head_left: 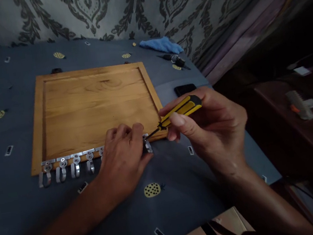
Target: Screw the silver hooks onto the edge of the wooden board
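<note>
A framed wooden panel (96, 110) lies flat, with a metal hook rail (76, 161) along its near edge. My left hand (124, 159) is laid over the right part of the rail, its fingers bent onto the wood and its thumb on the near side, so the hooks beneath are hidden. Held between the thumb and fingers of my right hand (211, 129) is a yellow-and-black screwdriver (181, 109). Its shaft slants down to the rail's right end, where the tip meets the last hook (148, 146). Whether it sits in a screw is too small to tell.
The table has a dark blue-grey cover (125, 224) printed with pineapples. Beyond the panel's right side are a blue cloth (162, 46), a small black tool (175, 59) and a black phone-like object (184, 89). A patterned curtain (117, 9) hangs at the back.
</note>
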A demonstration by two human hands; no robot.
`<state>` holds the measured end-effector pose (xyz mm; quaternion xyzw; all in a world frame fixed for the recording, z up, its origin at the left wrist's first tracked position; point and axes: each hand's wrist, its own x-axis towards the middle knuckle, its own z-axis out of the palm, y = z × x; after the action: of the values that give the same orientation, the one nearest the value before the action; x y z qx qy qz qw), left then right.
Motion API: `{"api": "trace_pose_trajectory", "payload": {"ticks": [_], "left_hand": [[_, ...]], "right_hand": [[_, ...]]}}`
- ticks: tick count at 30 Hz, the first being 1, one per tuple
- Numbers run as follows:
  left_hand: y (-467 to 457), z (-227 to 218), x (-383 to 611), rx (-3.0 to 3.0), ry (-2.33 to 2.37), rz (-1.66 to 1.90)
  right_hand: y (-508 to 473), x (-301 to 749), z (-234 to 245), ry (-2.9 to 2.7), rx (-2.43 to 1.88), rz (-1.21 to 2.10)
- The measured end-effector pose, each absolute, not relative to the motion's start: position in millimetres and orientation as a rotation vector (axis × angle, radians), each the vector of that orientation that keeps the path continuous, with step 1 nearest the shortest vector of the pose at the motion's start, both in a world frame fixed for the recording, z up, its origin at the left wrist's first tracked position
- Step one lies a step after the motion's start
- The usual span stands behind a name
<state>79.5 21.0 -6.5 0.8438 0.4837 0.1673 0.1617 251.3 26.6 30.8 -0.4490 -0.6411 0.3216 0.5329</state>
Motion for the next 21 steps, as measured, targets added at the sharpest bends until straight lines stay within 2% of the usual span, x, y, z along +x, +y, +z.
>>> {"api": "trace_pose_trajectory", "payload": {"ticks": [12,21], "left_hand": [[23,-2,81,2.382,1.383,0.341],[23,1,80,2.372,1.366,0.308]], "right_hand": [[35,256,38,-1.575,-1.074,0.976],[33,251,29,-1.423,-1.088,0.927]]}}
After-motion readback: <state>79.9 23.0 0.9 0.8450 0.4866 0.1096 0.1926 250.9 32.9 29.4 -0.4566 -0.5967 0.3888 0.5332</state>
